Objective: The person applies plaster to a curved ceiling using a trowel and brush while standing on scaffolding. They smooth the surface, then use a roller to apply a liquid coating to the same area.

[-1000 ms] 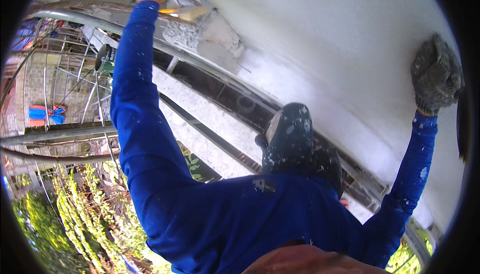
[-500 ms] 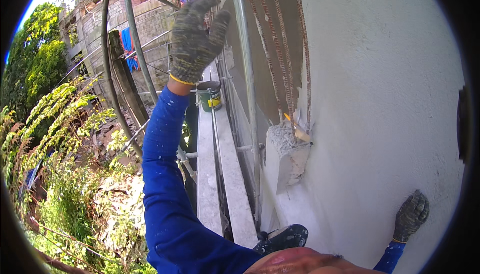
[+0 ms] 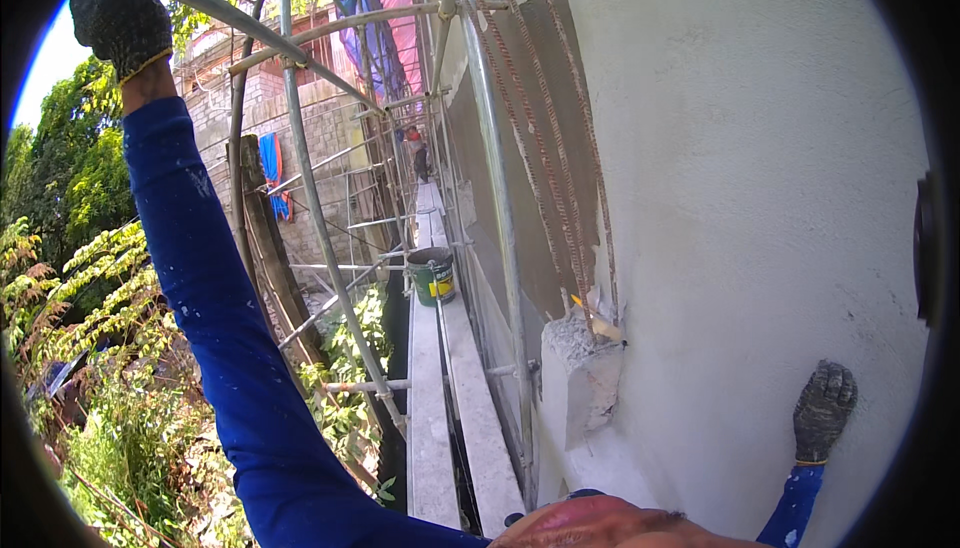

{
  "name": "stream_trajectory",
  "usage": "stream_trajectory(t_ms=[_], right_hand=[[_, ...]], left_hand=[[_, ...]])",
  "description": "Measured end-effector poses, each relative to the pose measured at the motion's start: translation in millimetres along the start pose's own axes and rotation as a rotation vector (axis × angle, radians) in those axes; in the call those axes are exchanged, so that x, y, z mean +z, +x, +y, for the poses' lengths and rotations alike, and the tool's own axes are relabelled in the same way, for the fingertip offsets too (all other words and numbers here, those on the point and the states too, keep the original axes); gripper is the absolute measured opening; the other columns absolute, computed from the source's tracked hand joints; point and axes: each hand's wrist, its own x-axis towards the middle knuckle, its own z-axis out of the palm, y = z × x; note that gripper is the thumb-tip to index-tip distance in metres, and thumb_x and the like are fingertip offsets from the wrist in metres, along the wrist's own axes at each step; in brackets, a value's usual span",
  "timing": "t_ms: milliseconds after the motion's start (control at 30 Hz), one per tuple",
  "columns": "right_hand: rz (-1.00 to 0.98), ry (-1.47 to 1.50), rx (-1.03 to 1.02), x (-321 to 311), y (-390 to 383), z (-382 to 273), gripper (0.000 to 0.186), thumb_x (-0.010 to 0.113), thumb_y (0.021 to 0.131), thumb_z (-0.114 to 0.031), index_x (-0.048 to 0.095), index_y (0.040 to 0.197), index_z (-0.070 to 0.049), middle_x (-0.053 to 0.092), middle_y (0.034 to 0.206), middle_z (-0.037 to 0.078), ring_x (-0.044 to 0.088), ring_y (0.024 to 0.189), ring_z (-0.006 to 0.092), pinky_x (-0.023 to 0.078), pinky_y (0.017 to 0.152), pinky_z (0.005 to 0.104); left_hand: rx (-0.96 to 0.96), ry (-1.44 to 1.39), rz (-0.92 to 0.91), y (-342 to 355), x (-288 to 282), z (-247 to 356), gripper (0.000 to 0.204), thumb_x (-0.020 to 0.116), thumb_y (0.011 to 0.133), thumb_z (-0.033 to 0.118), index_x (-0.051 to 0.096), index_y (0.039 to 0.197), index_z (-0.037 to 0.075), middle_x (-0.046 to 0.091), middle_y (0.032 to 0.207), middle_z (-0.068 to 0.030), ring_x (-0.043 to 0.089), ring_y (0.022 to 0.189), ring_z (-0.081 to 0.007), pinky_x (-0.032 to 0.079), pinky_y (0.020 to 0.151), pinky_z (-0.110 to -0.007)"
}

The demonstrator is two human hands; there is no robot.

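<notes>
My left hand (image 3: pixel 122 18), in a dark knitted work glove, is raised at the upper left, closed round the end of a metal scaffold pipe (image 3: pixel 215 10). The glove hides part of the grip. At the lower right, my right hand (image 3: pixel 825 410), in a matching glove, rests with its palm against the pale plastered wall (image 3: pixel 760 198). Its fingers point upward and lie against the surface, holding nothing visible. Both arms wear blue sleeves with light specks.
A dark green bucket (image 3: pixel 431 276) stands on the narrow scaffold planks (image 3: pixel 432 418). Several rusty rebars (image 3: pixel 560 148) rise from a broken concrete stub (image 3: pixel 582 378) beside the wall. An upright pipe (image 3: pixel 492 138) runs near them. Farther along the planks is another person (image 3: pixel 418 156). Foliage (image 3: pixel 100 348) fills the left.
My left hand has moved up and left from open air onto the scaffold pipe and closed on it. My right hand stays on the wall, slightly higher in view. The view has shifted.
</notes>
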Motion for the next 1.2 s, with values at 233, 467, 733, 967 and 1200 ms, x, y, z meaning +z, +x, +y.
stream_trajectory(t_ms=[233,467,733,967,1200], right_hand=[[-0.156,0.136,-0.037,4,-25,10,0.038,0.057,0.087,-0.016,0.06,0.123,-0.007,0.057,0.124,0.012,0.05,0.121,0.0341,0.039,0.103,0.0534],[-0.264,0.295,-0.072,-15,-8,13,0.034,0.058,0.085,-0.018,0.063,0.117,-0.009,0.06,0.119,0.009,0.053,0.116,0.0323,0.041,0.1,0.0529],[-0.831,0.654,0.133,-98,56,-12,0.032,0.059,0.087,-0.018,0.06,0.117,-0.005,0.06,0.118,0.017,0.05,0.118,0.0365,0.035,0.104,0.0543],[-0.676,0.784,-0.262,-110,264,7,0.03,0.061,0.088,-0.013,0.059,0.116,-0.003,0.062,0.114,0.017,0.053,0.116,0.0362,0.036,0.104,0.0501],[-0.101,0.236,-0.101,-16,553,54,0.031,0.059,0.094,-0.028,0.062,0.12,-0.01,0.065,0.113,0.009,0.061,0.105,0.0316,0.045,0.09,0.0468]], left_hand=[[0.067,-1.148,-0.534,-52,-91,371,0.028,0.065,0.092,0.032,0.068,0.108,0.008,0.069,0.103,-0.0095,0.066,0.094,-0.027,0.054,0.084,-0.04],[0.379,-1.344,-0.928,-21,-47,355,0.028,0.065,0.088,0.032,0.067,0.102,0.008,0.061,0.1,-0.0115,0.062,0.097,-0.0284,0.05,0.087,-0.045],[-0.076,-1.124,-2.232,-128,-191,138,0.03,0.065,0.089,0.031,0.065,0.107,0.006,0.064,0.103,-0.0152,0.062,0.098,-0.0356,0.051,0.086,-0.047],[-0.265,0.474,-3.834,-18,-613,-104,0.048,0.055,0.086,0.037,0.067,0.12,0.005,0.062,0.127,-0.0218,0.058,0.123,-0.0331,0.046,0.103,-0.042],[-0.95,-0.189,-3.965,23,-627,-25,0.035,0.052,0.089,0.034,0.065,0.105,0.006,0.066,0.106,-0.0216,0.064,0.106,-0.0335,0.049,0.089,-0.046]])
